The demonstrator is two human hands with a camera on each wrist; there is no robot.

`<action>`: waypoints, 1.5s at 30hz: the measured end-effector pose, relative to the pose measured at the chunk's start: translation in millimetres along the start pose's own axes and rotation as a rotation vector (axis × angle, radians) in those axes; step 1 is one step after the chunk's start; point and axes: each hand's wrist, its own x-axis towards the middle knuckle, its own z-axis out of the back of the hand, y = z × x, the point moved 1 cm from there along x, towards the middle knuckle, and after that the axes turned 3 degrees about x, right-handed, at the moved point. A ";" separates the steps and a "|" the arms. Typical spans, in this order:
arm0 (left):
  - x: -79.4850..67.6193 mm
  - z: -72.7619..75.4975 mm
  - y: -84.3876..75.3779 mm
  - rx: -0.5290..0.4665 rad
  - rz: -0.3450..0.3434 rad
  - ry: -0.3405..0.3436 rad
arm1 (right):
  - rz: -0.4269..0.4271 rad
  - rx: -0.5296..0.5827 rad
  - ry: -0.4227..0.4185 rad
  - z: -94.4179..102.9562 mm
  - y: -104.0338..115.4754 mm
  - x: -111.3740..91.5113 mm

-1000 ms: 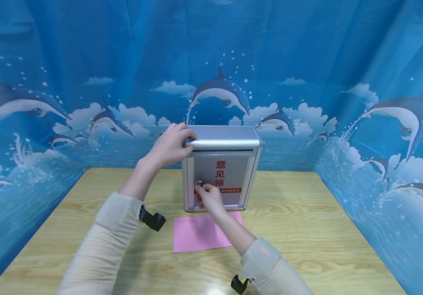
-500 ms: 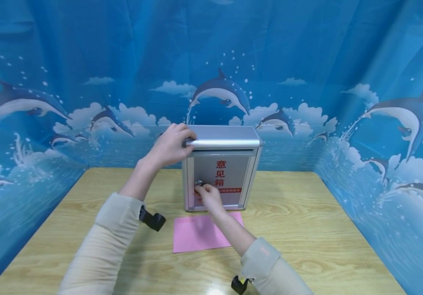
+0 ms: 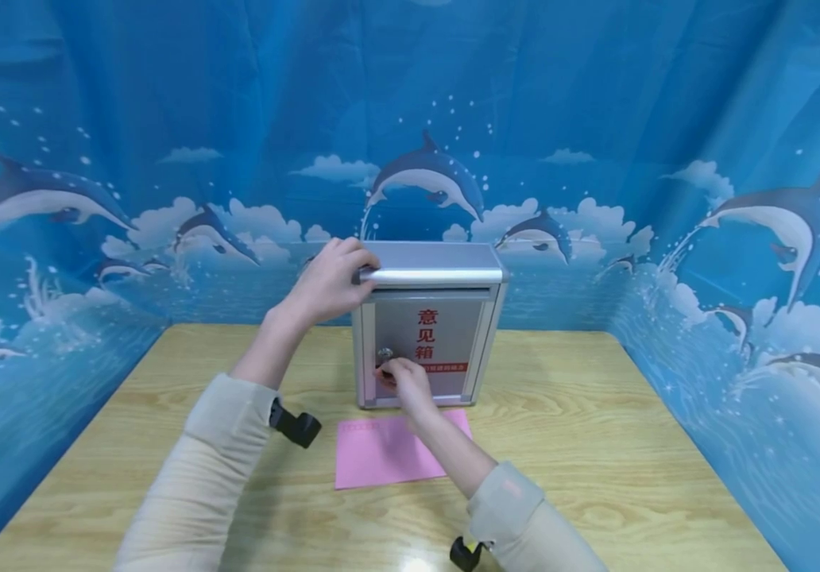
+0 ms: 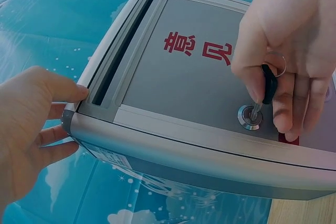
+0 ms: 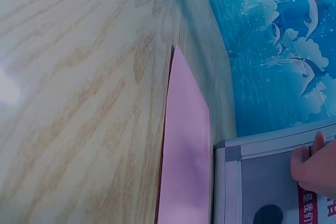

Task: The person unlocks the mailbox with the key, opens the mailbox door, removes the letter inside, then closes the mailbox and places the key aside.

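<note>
A silver-grey suggestion box (image 3: 453,330) with red characters stands upright on the table. At its upper left corner, my left hand (image 3: 334,278) grips the edge, thumb and fingers on different faces of the corner. My right hand (image 3: 411,388) is at the lower left of the front door, pinching a black-headed key (image 4: 270,83) between thumb and fingers. The metal blade of the key meets the round lock (image 4: 243,119); how deep it sits cannot be told. A thin ring hangs from the key head. In the right wrist view the key is hidden.
Pink paper (image 3: 381,457) lies on the wooden table (image 3: 560,445) just in front of the box, partly under my right forearm. A mail slot (image 4: 126,45) runs along the box's upper front. Blue dolphin-print curtain (image 3: 238,159) surrounds the table on the back and sides.
My right fingers have shifted slightly at the lock, so more of it shows above them. My left hand and the box stay almost still.
</note>
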 end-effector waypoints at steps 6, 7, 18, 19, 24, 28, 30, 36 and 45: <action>-0.6 -0.5 0.7 0.006 -0.004 -0.014 | 0.025 -0.360 0.234 10.1 13.3 -3.4; -0.6 -0.6 0.6 0.007 -0.005 -0.017 | 0.039 -0.422 0.280 12.9 16.2 -4.1; 0.0 0.5 -0.8 0.018 0.001 -0.021 | -0.001 -0.474 0.430 57.5 24.7 -9.2; 0.3 0.5 -1.0 0.019 0.004 -0.019 | -0.006 -0.486 0.437 63.6 23.3 -10.0; 2.0 -1.3 -0.6 0.016 0.015 -0.010 | -0.094 -0.443 0.475 99.1 11.9 -17.0; 2.7 -2.2 -0.7 0.018 0.019 -0.002 | -0.168 -0.478 0.408 128.7 0.5 -24.3; 2.4 -1.9 -0.6 0.020 0.024 -0.001 | -0.190 -0.535 0.334 140.9 -4.4 -27.2; 1.3 -0.6 0.0 0.024 0.046 0.001 | -0.224 -0.728 0.142 161.9 -13.3 -32.8; 0.3 -2.5 -1.1 0.020 0.055 0.011 | -0.209 -0.965 0.061 169.1 -24.0 -36.7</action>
